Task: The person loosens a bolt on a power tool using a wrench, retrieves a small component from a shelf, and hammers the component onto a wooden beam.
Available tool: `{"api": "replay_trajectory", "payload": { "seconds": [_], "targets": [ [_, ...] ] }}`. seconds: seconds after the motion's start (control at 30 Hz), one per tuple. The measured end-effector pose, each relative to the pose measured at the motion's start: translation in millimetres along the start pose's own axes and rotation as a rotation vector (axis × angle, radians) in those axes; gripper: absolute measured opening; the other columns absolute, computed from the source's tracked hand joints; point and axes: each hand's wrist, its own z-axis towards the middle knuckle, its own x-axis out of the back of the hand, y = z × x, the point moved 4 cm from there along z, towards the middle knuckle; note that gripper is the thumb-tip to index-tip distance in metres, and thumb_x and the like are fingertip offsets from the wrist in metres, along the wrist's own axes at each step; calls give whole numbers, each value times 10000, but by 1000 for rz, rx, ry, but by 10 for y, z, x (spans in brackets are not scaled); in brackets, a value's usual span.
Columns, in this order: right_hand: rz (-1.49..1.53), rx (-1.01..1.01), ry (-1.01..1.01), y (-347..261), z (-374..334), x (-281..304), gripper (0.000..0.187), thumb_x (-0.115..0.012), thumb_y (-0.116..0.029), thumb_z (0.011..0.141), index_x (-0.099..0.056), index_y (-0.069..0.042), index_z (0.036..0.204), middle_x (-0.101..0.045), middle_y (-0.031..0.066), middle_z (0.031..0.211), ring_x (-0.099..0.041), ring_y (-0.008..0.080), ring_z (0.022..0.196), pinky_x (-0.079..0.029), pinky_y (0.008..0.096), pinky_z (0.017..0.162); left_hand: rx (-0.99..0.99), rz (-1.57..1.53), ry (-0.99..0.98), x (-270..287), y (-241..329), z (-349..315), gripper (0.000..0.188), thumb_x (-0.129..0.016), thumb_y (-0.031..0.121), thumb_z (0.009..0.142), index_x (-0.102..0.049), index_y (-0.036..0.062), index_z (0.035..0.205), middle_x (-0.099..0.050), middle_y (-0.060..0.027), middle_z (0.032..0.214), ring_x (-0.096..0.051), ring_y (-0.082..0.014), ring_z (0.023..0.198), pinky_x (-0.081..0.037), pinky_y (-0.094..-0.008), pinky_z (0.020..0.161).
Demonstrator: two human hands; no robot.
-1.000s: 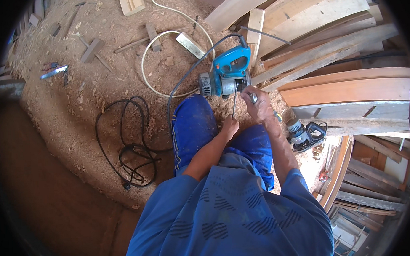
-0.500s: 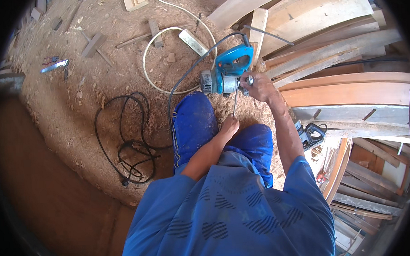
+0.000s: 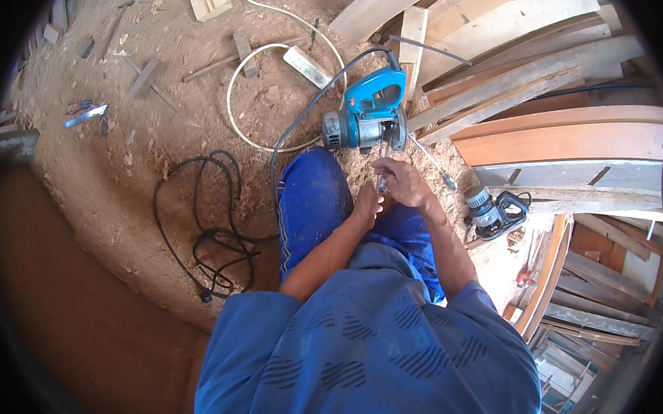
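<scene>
A teal power router (image 3: 372, 113) with a grey metal motor end lies on its side on the wood shavings, just beyond my knees. A slim metal wrench (image 3: 386, 150) reaches from its spindle area toward me. My left hand (image 3: 367, 207) is closed around the near end of the wrench, low between my knees. Just above it, my right hand (image 3: 404, 183) has its fingers closed on the metal shank; whether there is a second wrench I cannot tell. A screwdriver (image 3: 433, 160) lies to the right of the router's round base.
Stacked boards (image 3: 558, 149) line the right side. A second router (image 3: 491, 213) with a black handle sits near my right forearm. A black cable (image 3: 222, 249) lies tangled at left, and a pale cord (image 3: 233, 111) loops beyond. A wooden marking gauge (image 3: 147, 78) lies farther off.
My right hand has drawn back from the router's base toward my left hand and onto the wrench. The screwdriver and more of the second router now show.
</scene>
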Motion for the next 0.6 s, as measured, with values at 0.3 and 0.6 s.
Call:
{"api": "replay_trajectory", "payload": {
  "seconds": [0.3, 0.6],
  "targets": [
    [550, -384, 87, 171, -224, -456, 267, -528, -124, 927, -633, 24, 1122, -680, 159, 906, -654, 203, 787, -529, 349, 748, 1, -50, -72, -9, 106, -144, 510, -252, 455, 987, -551, 73, 1146, -557, -61, 863, -489, -147, 663, -405, -313, 542],
    [537, -416, 574, 728, -321, -888, 387, -501, -119, 912, -520, 4, 1278, -634, 156, 784, -623, 227, 720, -508, 367, 678, 45, -49, 24, -37, 153, -208, 432, -279, 378, 972, -590, 78, 967, -542, -46, 716, -486, -148, 569, -391, -331, 492]
  ]
}}
